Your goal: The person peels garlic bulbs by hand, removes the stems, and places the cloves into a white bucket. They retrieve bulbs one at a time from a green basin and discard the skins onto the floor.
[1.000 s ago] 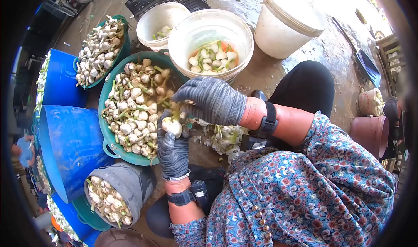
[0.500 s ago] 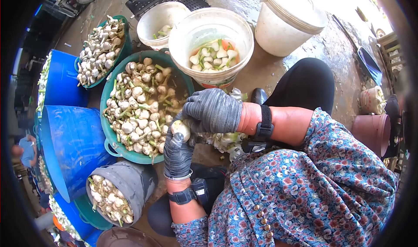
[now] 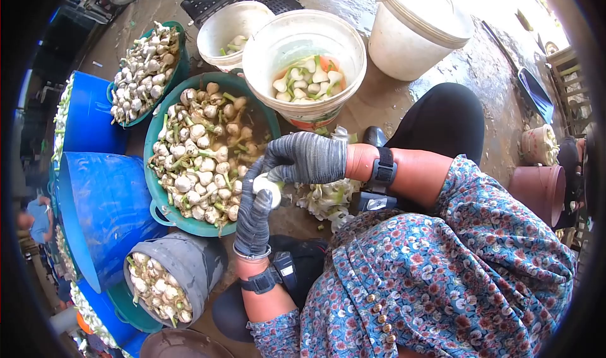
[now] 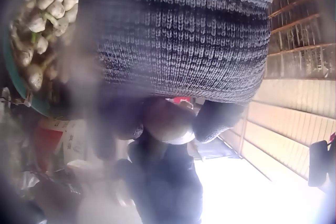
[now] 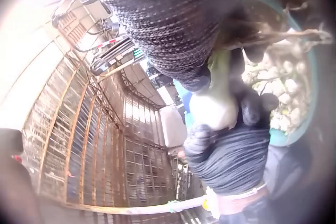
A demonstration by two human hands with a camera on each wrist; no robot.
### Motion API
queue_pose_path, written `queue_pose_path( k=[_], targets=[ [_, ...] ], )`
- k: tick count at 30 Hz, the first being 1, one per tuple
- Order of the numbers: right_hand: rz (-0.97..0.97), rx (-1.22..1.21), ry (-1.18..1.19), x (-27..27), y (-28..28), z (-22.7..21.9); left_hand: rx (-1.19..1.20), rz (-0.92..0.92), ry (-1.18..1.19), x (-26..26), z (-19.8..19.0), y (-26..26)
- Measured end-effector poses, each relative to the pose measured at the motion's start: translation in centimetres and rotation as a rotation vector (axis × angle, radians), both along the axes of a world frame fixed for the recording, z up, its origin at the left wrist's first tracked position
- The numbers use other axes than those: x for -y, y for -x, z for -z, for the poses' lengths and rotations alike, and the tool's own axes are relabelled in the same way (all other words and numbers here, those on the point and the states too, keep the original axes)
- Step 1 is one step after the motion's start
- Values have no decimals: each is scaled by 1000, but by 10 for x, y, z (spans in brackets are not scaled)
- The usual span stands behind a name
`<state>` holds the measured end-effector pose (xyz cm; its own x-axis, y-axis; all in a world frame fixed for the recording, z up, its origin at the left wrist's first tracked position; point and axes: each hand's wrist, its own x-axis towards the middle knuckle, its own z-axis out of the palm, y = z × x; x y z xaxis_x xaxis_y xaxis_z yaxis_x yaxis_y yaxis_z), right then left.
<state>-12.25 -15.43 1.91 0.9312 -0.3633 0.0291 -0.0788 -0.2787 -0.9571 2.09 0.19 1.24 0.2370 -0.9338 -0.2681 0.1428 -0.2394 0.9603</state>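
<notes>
Low over the near side of a green tub (image 3: 158, 197), my gloved left hand (image 3: 254, 225) grips a white garlic bulb (image 3: 267, 189) between thumb and fingers. My gloved right hand (image 3: 309, 157) is against the bulb from the other side, its fingers pinching at the green stem (image 5: 220, 69). In the right wrist view a brownish strip of outer leaf (image 5: 283, 39) sticks out past the fingers. The left wrist view shows only the bulb's rounded underside between dark fingertips. Many unpeeled garlic bulbs (image 3: 196, 162) lie in the tub, with murky water at its right side.
A white bucket (image 3: 265, 49) holding peeled garlic stands behind the tub, beside a smaller white bucket (image 3: 218, 23). Peelings (image 3: 328, 200) lie on the ground below my right hand. A grey bucket (image 3: 208, 263) of garlic and a blue tub (image 3: 107, 213) stand at left.
My right hand has come back from over the tub toward me, down and right. The bulb in my left hand has shifted slightly right and turned, showing a cleaner white side.
</notes>
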Motion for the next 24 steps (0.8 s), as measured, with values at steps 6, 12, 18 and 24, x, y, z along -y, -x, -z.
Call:
queue_pose_path(
  k=[6,12,18,24],
  targets=[
    [211,-299,-356,-6,-7,1,547,-30,162,7,-5,14],
    [93,-46,262,-13,-6,12,487,-152,143,4,10,7],
    [229,-209,227,-16,-12,16,595,-89,82,8,-2,12],
    [269,-342,53,7,-12,33,794,-4,201,11,5,17]
  ],
)
